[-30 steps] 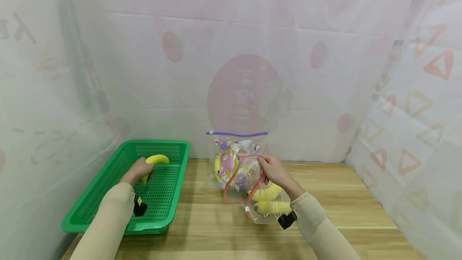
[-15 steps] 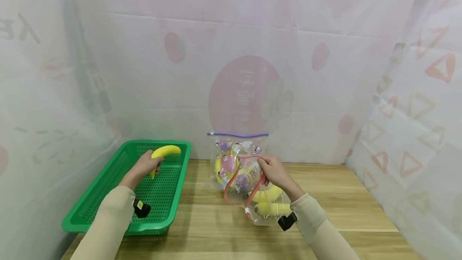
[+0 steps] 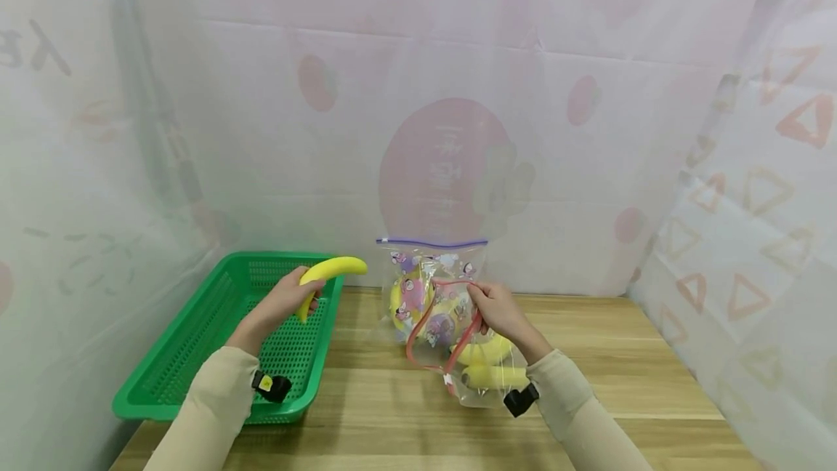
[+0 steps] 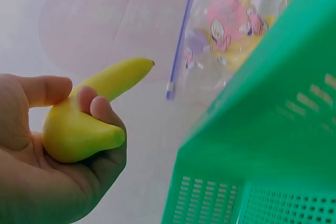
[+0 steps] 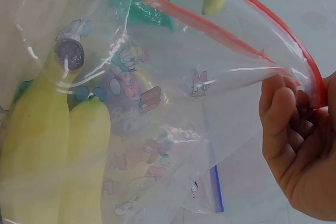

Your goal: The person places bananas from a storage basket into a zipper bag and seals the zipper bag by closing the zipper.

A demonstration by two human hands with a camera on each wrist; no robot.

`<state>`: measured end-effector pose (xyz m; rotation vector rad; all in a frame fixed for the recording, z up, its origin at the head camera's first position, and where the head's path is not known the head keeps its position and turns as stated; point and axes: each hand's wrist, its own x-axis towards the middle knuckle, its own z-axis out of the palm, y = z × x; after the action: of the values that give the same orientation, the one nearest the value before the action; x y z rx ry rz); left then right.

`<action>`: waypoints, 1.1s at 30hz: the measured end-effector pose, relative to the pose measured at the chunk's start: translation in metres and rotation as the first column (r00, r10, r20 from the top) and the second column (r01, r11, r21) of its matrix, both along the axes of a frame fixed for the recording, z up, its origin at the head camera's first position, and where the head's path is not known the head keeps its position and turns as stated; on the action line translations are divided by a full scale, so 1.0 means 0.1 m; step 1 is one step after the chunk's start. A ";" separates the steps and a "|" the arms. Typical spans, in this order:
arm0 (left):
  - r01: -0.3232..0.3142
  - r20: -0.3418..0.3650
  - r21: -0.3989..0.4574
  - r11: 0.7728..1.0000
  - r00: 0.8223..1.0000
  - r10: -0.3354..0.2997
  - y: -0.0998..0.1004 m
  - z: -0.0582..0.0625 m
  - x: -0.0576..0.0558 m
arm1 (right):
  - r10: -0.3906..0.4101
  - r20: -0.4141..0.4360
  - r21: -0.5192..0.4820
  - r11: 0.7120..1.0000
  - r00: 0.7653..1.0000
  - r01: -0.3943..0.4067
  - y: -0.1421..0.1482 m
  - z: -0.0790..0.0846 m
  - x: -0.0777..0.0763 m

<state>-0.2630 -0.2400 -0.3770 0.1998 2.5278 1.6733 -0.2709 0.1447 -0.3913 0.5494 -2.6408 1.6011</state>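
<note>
A curved yellow banana is gripped by my left hand, fingers and thumb wrapped round it, raised over the right rim of the green basket. In the left wrist view the banana's dark tip points away from the palm. My right hand pinches the red zip edge of a clear plastic bag, whose mouth gapes toward the left. Bananas lie inside that bag, seen through the printed film in the right wrist view.
Behind the red-edged bag stands another printed zip bag with a purple slider top and yellow things inside, against the cloth backdrop. Both bags are on the wooden table. Cloth walls rise at left and right.
My left hand has lifted the banana up from inside the basket and carried it right, past the basket's rim. My right hand keeps its hold on the bag edge.
</note>
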 end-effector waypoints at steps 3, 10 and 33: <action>0.030 0.009 0.024 0.999 1.000 -0.030 0.09 -0.01 0.03 | -0.004 -0.001 -0.002 1.000 1.000 0.004 0.00 0.00 0.00; 0.102 0.037 0.105 0.989 0.994 -0.106 0.28 -0.04 0.11 | -0.005 0.018 -0.023 1.000 1.000 0.005 -0.01 0.01 0.00; 0.460 0.080 0.248 0.853 0.867 -0.491 0.89 -0.12 0.29 | -0.011 0.016 -0.025 1.000 1.000 0.012 -0.01 0.02 -0.02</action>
<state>-0.2339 -0.1510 -0.3893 0.6466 1.9642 1.6777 -0.2725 0.1439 -0.3891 0.5219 -2.6261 1.6404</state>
